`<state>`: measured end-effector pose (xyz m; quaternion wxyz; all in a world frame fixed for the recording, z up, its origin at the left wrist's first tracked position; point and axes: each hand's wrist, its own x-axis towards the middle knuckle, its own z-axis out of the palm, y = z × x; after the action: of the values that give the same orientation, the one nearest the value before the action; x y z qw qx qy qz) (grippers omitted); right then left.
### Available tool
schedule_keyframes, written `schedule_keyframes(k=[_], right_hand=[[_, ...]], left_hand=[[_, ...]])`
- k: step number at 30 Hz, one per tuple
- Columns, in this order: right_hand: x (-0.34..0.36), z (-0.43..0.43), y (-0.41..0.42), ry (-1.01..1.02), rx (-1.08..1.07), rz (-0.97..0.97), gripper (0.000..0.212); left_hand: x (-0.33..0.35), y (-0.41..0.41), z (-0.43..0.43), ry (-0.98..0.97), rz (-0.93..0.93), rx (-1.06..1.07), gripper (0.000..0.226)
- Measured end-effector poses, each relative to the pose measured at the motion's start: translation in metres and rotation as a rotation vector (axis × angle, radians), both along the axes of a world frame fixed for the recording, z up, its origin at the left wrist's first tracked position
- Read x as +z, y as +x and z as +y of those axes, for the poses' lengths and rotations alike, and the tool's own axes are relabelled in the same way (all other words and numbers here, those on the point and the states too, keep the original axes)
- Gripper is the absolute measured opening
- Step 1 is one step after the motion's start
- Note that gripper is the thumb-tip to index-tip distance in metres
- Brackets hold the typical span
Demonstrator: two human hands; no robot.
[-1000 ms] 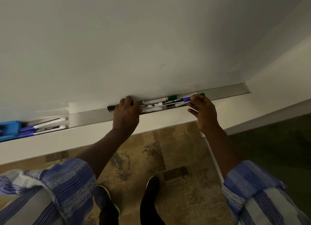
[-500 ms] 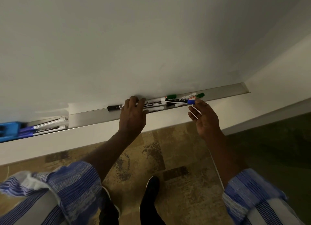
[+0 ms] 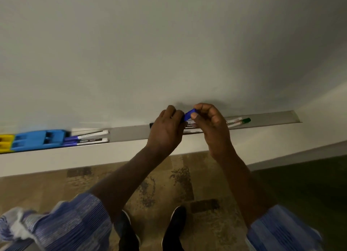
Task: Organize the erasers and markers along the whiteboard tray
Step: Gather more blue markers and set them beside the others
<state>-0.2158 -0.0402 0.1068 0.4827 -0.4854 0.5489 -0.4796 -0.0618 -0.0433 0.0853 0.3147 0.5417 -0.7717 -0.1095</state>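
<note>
My left hand (image 3: 166, 127) and my right hand (image 3: 213, 127) meet just above the metal whiteboard tray (image 3: 129, 133). Between them is a blue-capped marker (image 3: 189, 114). My right thumb and fingers pinch its blue cap, and my left hand's curled fingers hold its body, which is mostly hidden. More markers lie in the tray under my hands. Two green-capped markers (image 3: 241, 121) stick out to the right of them. A black marker end (image 3: 151, 125) shows left of my left hand.
Two purple-capped markers (image 3: 86, 138) lie in the tray's left part beside a blue eraser (image 3: 39, 139) and a yellow eraser (image 3: 5, 141). The tray ends at the right (image 3: 293, 117). Below are patterned floor and my shoes.
My right hand lifted the blue-capped marker off the pile in the tray. My left hand left the tray and took hold of it. The view shifted, showing more of the erasers.
</note>
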Motion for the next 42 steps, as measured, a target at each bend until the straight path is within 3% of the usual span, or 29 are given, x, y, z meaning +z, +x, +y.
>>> schedule_keyframes(k=[2, 5, 8, 11, 15, 20, 25, 33, 42], right_hand=[[0.001, 0.002, 0.017, -0.013, 0.081, 0.033, 0.030], [-0.010, 0.006, 0.046, -0.009, 0.215, 0.257, 0.042], [-0.026, 0.011, 0.079, -0.014, 0.310, 0.440, 0.042], [-0.037, 0.015, 0.111, -0.010, 0.326, 0.468, 0.031], [-0.049, 0.013, 0.151, 0.044, 0.322, 0.462, 0.025], [-0.058, 0.002, 0.190, -0.054, 0.314, 0.555, 0.022], [-0.065, -0.011, 0.229, -0.037, 0.230, 0.615, 0.021], [-0.080, 0.003, 0.282, 0.266, -0.053, 0.494, 0.023], [-0.078, 0.014, 0.300, 0.349, -0.207, 0.313, 0.031]], left_hand=[[0.006, 0.021, 0.006, 0.025, 0.106, 0.059, 0.012], [0.010, 0.056, 0.016, 0.109, 0.317, 0.182, 0.013], [0.009, 0.091, 0.025, 0.338, 0.635, 0.402, 0.017], [0.003, 0.124, 0.031, 0.517, 0.961, 0.530, 0.018], [-0.008, 0.164, 0.036, 0.552, 1.144, 0.572, 0.016], [-0.022, 0.210, 0.039, 0.502, 1.080, 0.688, 0.031], [-0.034, 0.249, 0.038, 0.496, 0.795, 0.760, 0.033], [-0.051, 0.269, 0.043, 0.592, 0.642, 0.762, 0.045], [-0.055, 0.268, 0.049, 0.564, 0.603, 0.750, 0.044]])
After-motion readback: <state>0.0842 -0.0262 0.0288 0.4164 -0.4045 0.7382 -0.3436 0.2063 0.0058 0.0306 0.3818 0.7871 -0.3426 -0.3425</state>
